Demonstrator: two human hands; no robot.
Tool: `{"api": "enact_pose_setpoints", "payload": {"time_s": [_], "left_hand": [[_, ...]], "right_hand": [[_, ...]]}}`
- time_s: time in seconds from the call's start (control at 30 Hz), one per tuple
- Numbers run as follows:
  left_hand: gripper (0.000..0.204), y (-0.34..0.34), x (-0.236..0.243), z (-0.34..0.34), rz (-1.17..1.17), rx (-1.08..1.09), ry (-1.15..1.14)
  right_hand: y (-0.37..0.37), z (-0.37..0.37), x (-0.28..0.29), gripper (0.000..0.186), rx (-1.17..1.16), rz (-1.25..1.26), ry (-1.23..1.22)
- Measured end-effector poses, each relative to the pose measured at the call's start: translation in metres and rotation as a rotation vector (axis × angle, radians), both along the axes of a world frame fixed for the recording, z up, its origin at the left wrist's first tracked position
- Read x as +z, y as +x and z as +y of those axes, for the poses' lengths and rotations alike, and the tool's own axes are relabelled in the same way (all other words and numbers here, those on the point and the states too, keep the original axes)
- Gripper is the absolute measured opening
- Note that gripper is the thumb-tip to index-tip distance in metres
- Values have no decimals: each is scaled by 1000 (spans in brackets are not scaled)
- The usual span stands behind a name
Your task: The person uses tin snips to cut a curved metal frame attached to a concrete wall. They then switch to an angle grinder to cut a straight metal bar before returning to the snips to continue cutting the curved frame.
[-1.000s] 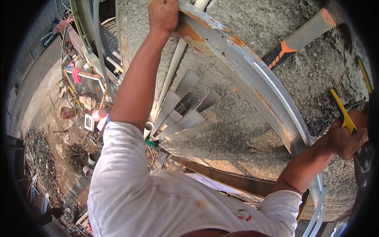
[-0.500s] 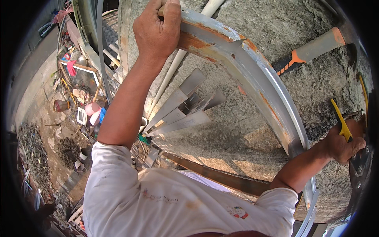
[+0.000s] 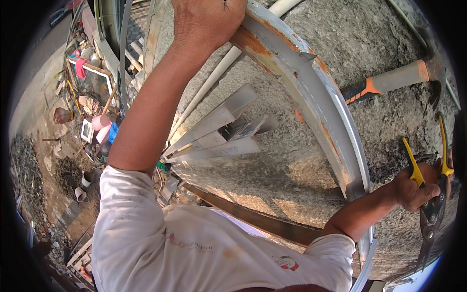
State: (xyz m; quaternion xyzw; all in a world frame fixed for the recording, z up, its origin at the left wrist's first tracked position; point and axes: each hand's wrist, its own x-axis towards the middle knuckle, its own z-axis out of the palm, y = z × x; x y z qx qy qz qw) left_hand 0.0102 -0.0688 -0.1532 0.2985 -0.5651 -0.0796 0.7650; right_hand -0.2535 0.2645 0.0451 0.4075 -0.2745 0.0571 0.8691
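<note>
**Left hand on the rail, right hand on the snips**

Head view: Your left hand (image 3: 206, 22) is at the top of the picture, fingers wrapped shut over the rail (image 3: 311, 92). The rail is a long grey metal channel, bent by the lens into an arc that runs from your left hand down to the lower right. Rust shows in orange patches just beside your hand, at a joint partway along, and again near its lower end. Its edges look thin and raw.

Your right hand (image 3: 413, 190) is at the right edge, closed round the yellow grips of the snips (image 3: 430, 194). Their dark blades point down and lie past the rail's lower end, close to it; you cannot tell from here whether they touch it.

Behind the rail is a rough concrete slab (image 3: 272, 170), sunlit low down. A hammer (image 3: 389, 82) with a grey and orange handle lies on it to the right of the rail, well apart from both hands. A white pipe (image 3: 219, 73) crosses under your left forearm, and grey channel offcuts (image 3: 219, 131) lie stacked just beside it, between your arm and the rail.

Open slab shows between the offcuts and the rail, and between the rail and the hammer. The slab's left edge drops to a yard (image 3: 63, 136) far below, littered with buckets, boards and rubble. A rusty bar (image 3: 253, 219) runs along the slab's near edge, just above your white shirt.
</note>
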Motion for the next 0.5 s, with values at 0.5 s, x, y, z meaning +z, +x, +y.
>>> {"api": "enact_pose_setpoints", "payload": {"time_s": [0.5], "left_hand": [[47, 3, 25, 38, -584, -36, -132]], "right_hand": [[11, -12, 8, 39, 742, -460, 595]]}}
